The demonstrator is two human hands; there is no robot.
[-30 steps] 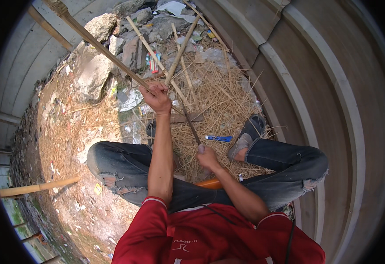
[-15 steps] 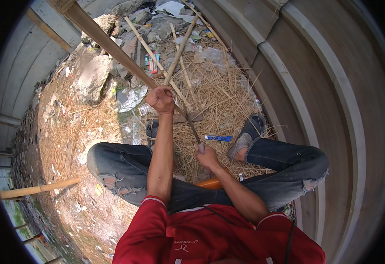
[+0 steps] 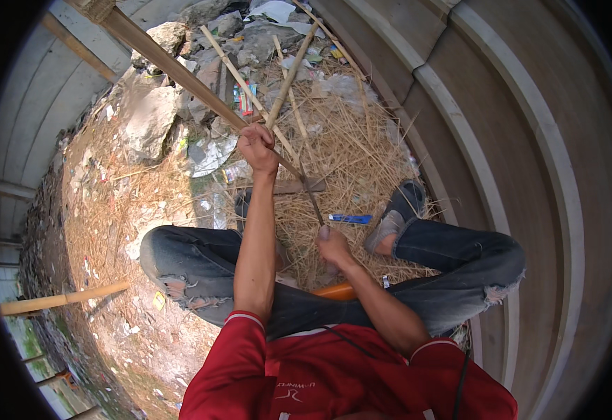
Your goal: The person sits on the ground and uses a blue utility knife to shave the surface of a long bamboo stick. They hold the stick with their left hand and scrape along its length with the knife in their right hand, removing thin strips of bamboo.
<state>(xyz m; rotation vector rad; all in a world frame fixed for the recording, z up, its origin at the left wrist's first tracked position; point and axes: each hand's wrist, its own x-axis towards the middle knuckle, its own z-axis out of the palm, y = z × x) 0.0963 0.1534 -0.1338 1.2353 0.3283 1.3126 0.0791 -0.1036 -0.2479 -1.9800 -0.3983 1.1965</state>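
Observation:
My left hand [image 3: 258, 149] is closed round a long split bamboo pole [image 3: 180, 73], which slants from the upper left down toward the middle. Closed on a handle, my right hand [image 3: 335, 248] holds a knife. Its narrow dark blade [image 3: 312, 201] points away from me and meets or crosses the pole's thin near end, just beyond my left hand. Below this spot a short brown wooden board [image 3: 293, 187] lies on the straw. A blue, flat, long object [image 3: 350, 219] rests between my right hand and my right foot.
Several bamboo sticks [image 3: 290, 77] lie ahead among straw shavings [image 3: 348, 140]. Large rocks [image 3: 150, 122] and litter are at the upper left. A ribbed metal wall [image 3: 530, 175] curves along the right. Under my lap shows something orange [image 3: 335, 291]. Another bamboo pole [image 3: 68, 297] juts in at left.
The knife and my right hand have shifted very slightly. My left hand keeps its hold on the bamboo pole, and the whole view has moved a little.

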